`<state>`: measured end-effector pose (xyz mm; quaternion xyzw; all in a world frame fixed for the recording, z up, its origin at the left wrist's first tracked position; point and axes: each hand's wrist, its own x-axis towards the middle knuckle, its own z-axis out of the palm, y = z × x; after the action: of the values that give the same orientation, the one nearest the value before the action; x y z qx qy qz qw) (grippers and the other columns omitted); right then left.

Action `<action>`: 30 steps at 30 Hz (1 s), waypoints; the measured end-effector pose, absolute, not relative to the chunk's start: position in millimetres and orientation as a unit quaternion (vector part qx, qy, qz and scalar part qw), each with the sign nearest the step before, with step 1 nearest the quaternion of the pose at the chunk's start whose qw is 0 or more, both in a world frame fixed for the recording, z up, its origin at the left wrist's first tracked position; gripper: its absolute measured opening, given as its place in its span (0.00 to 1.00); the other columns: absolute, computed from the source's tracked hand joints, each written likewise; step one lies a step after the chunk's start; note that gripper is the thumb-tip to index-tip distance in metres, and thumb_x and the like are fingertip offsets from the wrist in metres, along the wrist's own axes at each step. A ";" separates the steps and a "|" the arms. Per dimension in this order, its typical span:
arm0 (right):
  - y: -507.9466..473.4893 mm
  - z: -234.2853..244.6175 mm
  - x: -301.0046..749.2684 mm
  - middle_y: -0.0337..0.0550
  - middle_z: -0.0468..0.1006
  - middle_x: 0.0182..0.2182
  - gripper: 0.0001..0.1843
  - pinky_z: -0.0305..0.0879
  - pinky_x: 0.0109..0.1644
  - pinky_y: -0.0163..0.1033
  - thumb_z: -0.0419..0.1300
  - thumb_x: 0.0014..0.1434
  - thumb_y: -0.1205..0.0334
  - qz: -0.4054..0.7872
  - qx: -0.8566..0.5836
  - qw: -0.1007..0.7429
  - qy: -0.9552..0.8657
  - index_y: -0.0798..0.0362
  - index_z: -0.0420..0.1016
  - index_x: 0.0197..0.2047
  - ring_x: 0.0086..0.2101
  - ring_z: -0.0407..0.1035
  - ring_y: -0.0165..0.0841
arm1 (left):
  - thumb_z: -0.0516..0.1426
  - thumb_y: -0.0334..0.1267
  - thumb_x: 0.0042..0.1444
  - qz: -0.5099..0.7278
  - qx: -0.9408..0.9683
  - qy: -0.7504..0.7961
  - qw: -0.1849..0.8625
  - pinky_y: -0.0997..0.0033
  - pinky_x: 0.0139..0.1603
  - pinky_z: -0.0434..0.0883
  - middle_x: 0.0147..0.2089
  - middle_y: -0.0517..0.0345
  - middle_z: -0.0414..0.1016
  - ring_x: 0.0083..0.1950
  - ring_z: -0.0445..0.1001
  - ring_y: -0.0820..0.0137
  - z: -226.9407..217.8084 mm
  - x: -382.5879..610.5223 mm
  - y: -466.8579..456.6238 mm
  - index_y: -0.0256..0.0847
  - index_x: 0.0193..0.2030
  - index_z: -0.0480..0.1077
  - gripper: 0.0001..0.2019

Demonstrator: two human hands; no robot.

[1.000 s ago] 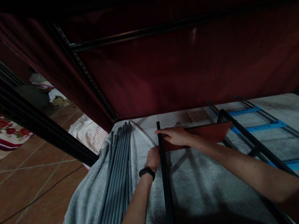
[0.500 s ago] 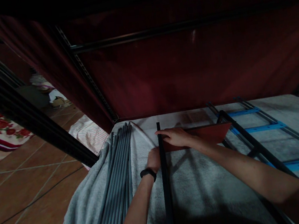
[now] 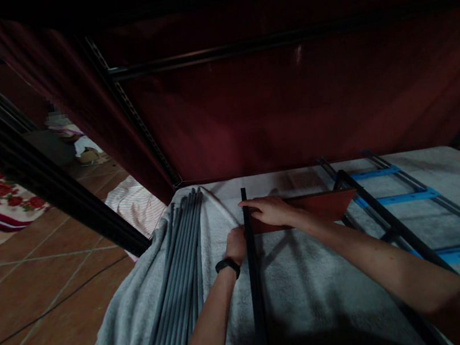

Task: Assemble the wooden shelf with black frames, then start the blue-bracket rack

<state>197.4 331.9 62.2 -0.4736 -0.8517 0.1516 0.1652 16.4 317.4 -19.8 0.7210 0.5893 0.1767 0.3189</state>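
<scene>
A black metal bar runs upright through the middle of the view, with a reddish-brown board meeting it from the right near its far end. My right hand lies over the board's left end, its index finger and thumb reaching onto the bar. On the bar's left side is my left hand, with a dark band at the wrist. It looks closed, but its fingertips are hidden behind the bar. The board's other end meets a black metal frame.
Several grey tubes lie side by side on the grey blanket at left. Black racks with blue crosspieces lie at right. A dark red curtain hangs behind, and a thick black post slants at left above the tiled floor.
</scene>
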 end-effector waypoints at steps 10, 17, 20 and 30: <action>331.7 62.2 196.7 0.34 0.72 0.61 0.30 0.65 0.62 0.44 0.54 0.63 0.63 0.156 -0.477 0.166 -0.849 0.36 0.63 0.67 0.57 0.70 0.37 | 0.51 0.29 0.60 0.158 0.746 0.589 0.268 0.71 0.36 0.65 0.34 0.46 0.80 0.38 0.77 0.63 -27.7 11.3 324.3 0.33 0.43 0.78 0.14; 332.2 60.1 197.4 0.33 0.73 0.61 0.30 0.65 0.62 0.44 0.54 0.63 0.63 0.149 -0.475 0.165 -0.851 0.36 0.63 0.67 0.57 0.70 0.36 | 0.49 0.30 0.63 0.159 0.741 0.599 0.260 0.70 0.36 0.65 0.36 0.45 0.81 0.38 0.77 0.63 -24.3 18.0 321.9 0.35 0.46 0.78 0.16; 332.5 59.6 197.6 0.34 0.73 0.61 0.29 0.65 0.62 0.43 0.54 0.64 0.63 0.148 -0.470 0.174 -0.853 0.36 0.64 0.67 0.57 0.70 0.36 | 0.49 0.30 0.63 0.148 0.741 0.607 0.248 0.70 0.37 0.65 0.37 0.45 0.81 0.39 0.78 0.63 -22.8 16.7 321.2 0.36 0.47 0.78 0.16; 331.7 61.3 197.3 0.33 0.73 0.60 0.29 0.66 0.61 0.43 0.54 0.63 0.62 0.140 -0.476 0.161 -0.853 0.35 0.64 0.67 0.56 0.71 0.36 | 0.51 0.29 0.61 0.127 0.753 0.602 0.233 0.71 0.35 0.63 0.33 0.46 0.80 0.36 0.76 0.65 -19.2 12.2 324.6 0.34 0.39 0.79 0.14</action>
<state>197.3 331.7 61.3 -0.4762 -0.8532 0.1397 0.1605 12.2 324.6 -19.2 0.7529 0.6021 0.1273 0.2333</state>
